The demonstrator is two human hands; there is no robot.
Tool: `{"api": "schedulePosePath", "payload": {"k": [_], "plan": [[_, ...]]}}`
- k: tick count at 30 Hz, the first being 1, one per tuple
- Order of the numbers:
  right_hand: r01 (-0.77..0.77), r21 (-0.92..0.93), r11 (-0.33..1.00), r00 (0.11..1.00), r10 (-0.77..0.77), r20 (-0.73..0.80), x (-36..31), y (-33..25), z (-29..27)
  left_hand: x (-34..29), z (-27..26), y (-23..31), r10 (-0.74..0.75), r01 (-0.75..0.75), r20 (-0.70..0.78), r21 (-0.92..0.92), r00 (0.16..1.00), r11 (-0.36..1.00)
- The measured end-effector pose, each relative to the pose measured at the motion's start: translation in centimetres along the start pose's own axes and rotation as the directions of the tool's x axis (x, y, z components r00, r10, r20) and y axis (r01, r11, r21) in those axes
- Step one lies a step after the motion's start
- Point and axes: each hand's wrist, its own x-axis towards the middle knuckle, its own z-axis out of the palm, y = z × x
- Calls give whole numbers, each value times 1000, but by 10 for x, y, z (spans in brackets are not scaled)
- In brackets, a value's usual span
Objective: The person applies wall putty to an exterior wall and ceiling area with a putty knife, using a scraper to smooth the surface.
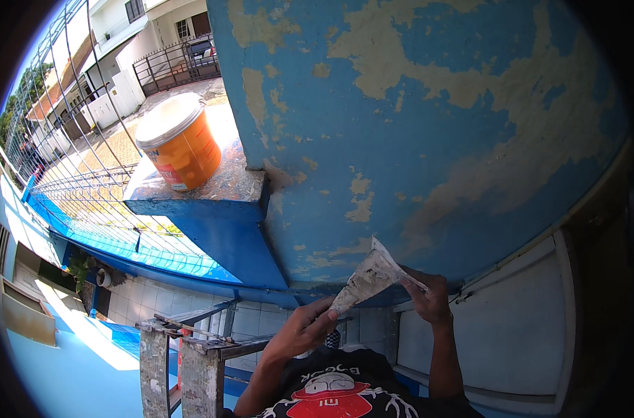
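My left hand (301, 329) grips the handle of a wide putty knife (367, 277) whose blade is crusted with dried grey-white filler. The blade points up and to the right, close to the lower part of a blue wall (428, 139) with large patches of peeled paint. My right hand (428, 296) is at the blade's right edge, fingers pinching a thin flat piece there; whether that is a second blade or the knife's own edge I cannot tell.
An orange paint bucket (181, 143) with a grey lid stands on a blue ledge (212, 209) to the upper left. A paint-stained wooden stand (184, 355) is below left. Wire mesh fencing (73, 139) runs along the left, a white panel (505, 320) at right.
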Motion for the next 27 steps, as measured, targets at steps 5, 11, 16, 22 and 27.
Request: {"api": "schedulePosePath", "payload": {"k": [5,11,16,22,27], "plan": [[-77,-85,993,996,80,26,-11,5,1,5,-2,-3,12,-12,18,-7,1000,1000],[-69,-172,983,979,99,178,-52,52,27,-27,-14,35,190,-196,-91,-70,978,978],[-277,331,902,908,358,-216,-36,27,29,-49,-25,52,467,-567,-519,-41,716,823],[-179,467,866,970,233,-62,20,-15,64,-60,-53,119,568,-657,-811,352,143,667],[-122,587,800,978,199,-67,51,-60,91,-37,-82,161,621,-551,-784,514,10,657]]}}
